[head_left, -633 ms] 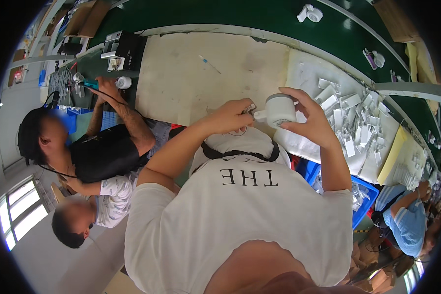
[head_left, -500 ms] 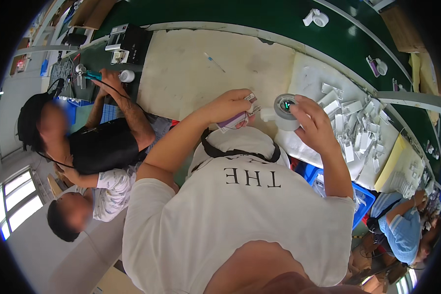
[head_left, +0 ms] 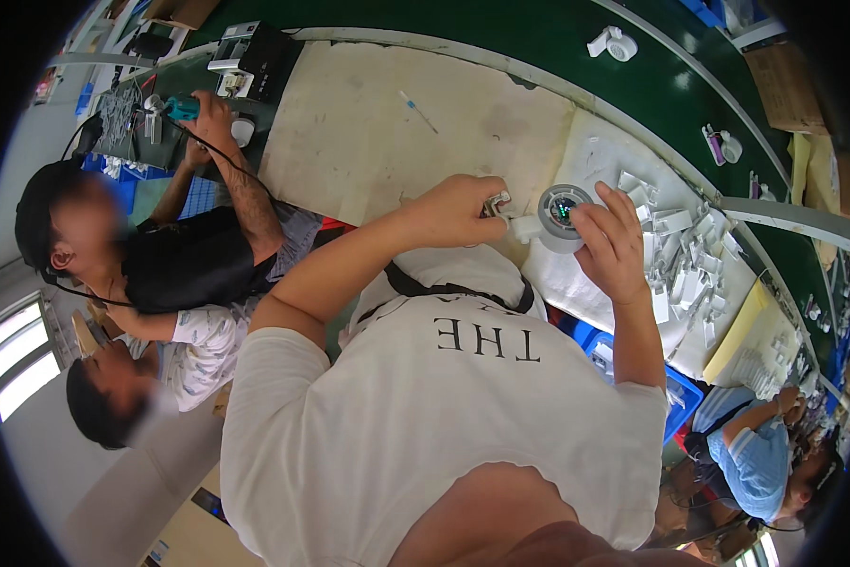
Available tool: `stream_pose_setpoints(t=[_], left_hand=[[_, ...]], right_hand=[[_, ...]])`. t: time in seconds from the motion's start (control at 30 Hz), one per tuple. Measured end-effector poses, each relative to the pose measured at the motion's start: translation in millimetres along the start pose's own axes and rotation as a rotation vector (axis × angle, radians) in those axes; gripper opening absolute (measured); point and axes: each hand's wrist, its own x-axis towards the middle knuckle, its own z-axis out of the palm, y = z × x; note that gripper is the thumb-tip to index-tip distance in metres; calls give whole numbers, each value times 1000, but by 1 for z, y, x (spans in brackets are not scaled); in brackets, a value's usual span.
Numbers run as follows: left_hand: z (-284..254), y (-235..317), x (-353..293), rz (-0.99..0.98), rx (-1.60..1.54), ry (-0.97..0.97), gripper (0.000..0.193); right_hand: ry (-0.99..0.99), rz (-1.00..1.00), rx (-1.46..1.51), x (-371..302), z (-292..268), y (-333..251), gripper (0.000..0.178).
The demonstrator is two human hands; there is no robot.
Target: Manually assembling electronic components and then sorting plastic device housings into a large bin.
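With the two parts this near each other, the round white housing (head_left: 558,238) is probably best gripped by its outer wall, fingertips off the dark open face, where small greenish glints show inside the grey rim. Its short white stub (head_left: 526,228) points left toward the small silvery piece (head_left: 494,202), so lining the two up straight before bringing them together would likely spare either from being forced. A light pinch on the silvery piece, with its end free to be seen, should make that easier; tilting the housing too far could hide the stub.

The left hand (head_left: 455,214), right of centre in the upper half of the frame, is closed, thumb and fingers pinched on the silvery piece; whether anything more lies inside the fist cannot be told. The right hand (head_left: 618,253), further right, is partly open and curved, its fingers over the right side of the housing's rim, thumb mostly hidden. The housing's open face is turned up to the camera. Whether stub and silvery piece touch is unclear.

Behind them, a cream mat (head_left: 349,123) bears a slim pen (head_left: 419,111); many white parts (head_left: 686,253) lie heaped at the right.
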Motion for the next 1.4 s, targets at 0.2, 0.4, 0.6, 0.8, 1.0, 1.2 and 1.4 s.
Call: stream_pose_setpoints(t=[0.2, 0.4, 0.6, 0.8, 1.0, 1.2, 1.4], left_hand=[[9, -3, 0, 98, 308, 45, 28], [11, -10, 2, 117, 445, 23, 29], [3, -8, -3, 10, 225, -80, 25], [13, -28, 0, -212, -767, -38, 21], [6, -18, 11, -101, -1136, 64, 29], [2, -24, 4, -82, -954, 152, 31], [-4, -25, 13, -12, -906, 287, 30]], right_hand=[[-201, 415, 634, 18, -12, -14, 55], [-401, 517, 742, 20, -5, -12, 51], [-309, 561, 867, 8, 23, -12, 50], [-271, 865, 872, -43, 38, 40, 37], [-560, 497, -500, -166, 35, 101, 53], [-465, 512, -401, -171, 33, 109, 39], [283, 1425, 967, -98, 47, 67, 36]])
